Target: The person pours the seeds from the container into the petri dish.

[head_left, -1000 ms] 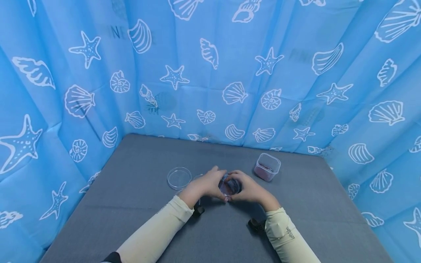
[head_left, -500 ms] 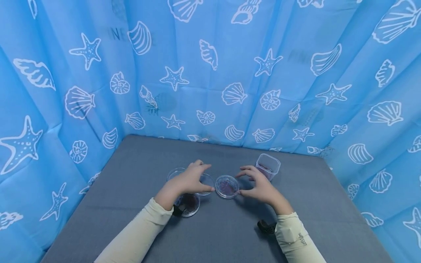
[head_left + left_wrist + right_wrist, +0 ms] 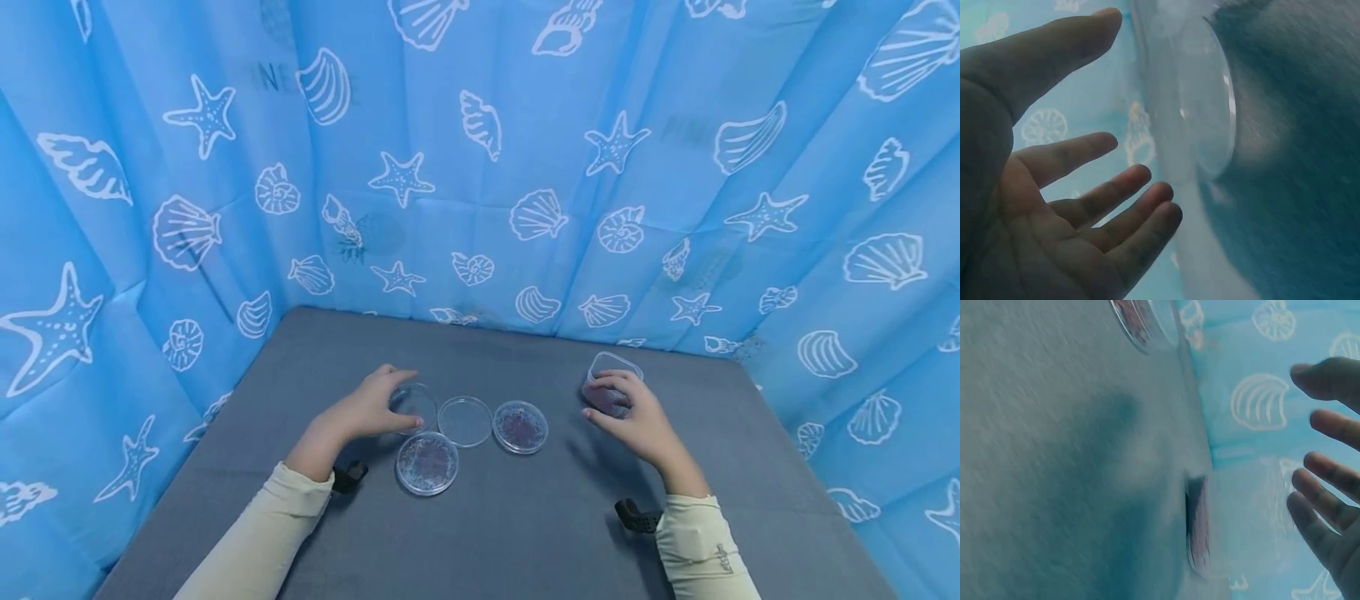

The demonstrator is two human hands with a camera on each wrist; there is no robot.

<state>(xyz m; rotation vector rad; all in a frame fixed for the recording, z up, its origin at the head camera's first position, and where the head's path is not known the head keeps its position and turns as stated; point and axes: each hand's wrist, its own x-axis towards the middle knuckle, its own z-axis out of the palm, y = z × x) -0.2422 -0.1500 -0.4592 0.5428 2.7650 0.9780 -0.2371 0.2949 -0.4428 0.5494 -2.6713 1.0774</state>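
In the head view my left hand (image 3: 363, 412) hovers with spread fingers over a clear petri dish part (image 3: 424, 403), partly hiding it; the left wrist view shows nothing in its grasp. My right hand (image 3: 633, 417) is near a clear plastic tub (image 3: 606, 362) with reddish-purple contents, its fingers spread and overlapping the tub in the head view. The right wrist view shows that hand holding nothing, the tub (image 3: 1199, 528) beyond it. Between the hands lie a clear round dish part (image 3: 465, 422) and a petri dish with purplish contents (image 3: 521, 427). Another filled petri dish (image 3: 427, 463) sits nearer the front.
Grey cloth covers the table (image 3: 510, 533). A blue curtain (image 3: 480, 167) with white shells and starfish stands around its back and sides. A black strap (image 3: 637, 517) hangs at the right wrist, another black strap (image 3: 350, 477) at the left.
Both hands have let go of the right-hand filled petri dish and moved apart. The left went left over the clear dish part, the right toward the tub. The front filled dish is uncovered from view.
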